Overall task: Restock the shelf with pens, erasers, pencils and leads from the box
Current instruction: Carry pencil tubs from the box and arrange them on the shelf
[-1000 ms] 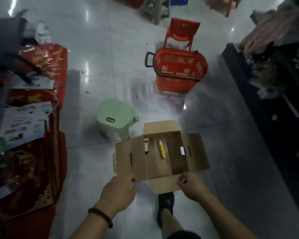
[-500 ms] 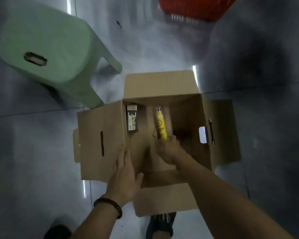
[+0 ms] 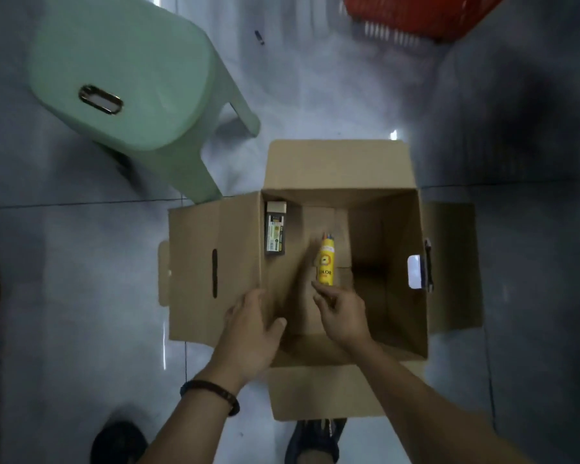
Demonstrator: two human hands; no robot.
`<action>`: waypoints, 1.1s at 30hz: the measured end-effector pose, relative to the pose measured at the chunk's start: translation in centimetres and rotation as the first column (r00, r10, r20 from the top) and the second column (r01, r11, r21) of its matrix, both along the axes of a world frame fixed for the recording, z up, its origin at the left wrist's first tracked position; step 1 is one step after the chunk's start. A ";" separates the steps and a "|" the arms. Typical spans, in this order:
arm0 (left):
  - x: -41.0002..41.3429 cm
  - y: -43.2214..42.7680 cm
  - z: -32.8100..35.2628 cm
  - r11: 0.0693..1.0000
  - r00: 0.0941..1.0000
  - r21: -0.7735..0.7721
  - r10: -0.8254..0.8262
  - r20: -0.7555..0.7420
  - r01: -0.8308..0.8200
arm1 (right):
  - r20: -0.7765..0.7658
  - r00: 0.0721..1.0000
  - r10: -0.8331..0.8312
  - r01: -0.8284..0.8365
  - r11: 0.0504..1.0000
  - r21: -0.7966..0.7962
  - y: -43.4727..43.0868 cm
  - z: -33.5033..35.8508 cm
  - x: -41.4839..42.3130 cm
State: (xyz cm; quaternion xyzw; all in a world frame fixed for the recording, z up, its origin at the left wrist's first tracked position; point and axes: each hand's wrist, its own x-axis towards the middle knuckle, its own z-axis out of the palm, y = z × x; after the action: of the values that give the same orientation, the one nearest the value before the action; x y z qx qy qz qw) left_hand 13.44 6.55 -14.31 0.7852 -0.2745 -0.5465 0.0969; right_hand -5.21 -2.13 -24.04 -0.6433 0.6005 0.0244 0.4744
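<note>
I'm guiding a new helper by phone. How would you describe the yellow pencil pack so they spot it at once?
Find the open cardboard box on the floor beside the green stool. Inside it, near the middle, is the yellow pencil pack, just beyond the right hand. Unlike the dark pack against the left wall, it is bright yellow with coloured tips showing.
</note>
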 end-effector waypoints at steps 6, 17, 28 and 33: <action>2.8 -1.5 13.0 0.906 0.874 -0.013 0.403 -0.271 -0.422 | 0.254 0.964 -0.076 0.063 0.996 0.058 3.5 20.4 2.3; 14.9 9.2 47.4 0.632 0.680 -0.268 0.605 -0.415 -0.727 | 0.507 0.845 0.170 -0.253 0.963 0.099 9.1 54.8 17.8; 31.4 31.6 76.3 0.200 0.566 -0.730 0.769 -0.296 -0.654 | 0.684 0.564 0.463 -0.424 0.873 -0.242 25.7 83.8 42.1; 36.1 43.0 85.7 0.101 0.521 -0.871 0.832 -0.191 -0.481 | 0.701 0.355 0.619 -0.536 0.749 -0.390 35.6 95.9 52.8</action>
State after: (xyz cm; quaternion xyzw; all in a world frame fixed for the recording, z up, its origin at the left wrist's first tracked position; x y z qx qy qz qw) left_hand 49.49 49.52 71.40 0.7407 -0.1259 -0.0741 0.6558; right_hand 47.55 33.46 71.88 -0.7725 0.0568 -0.1280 0.6194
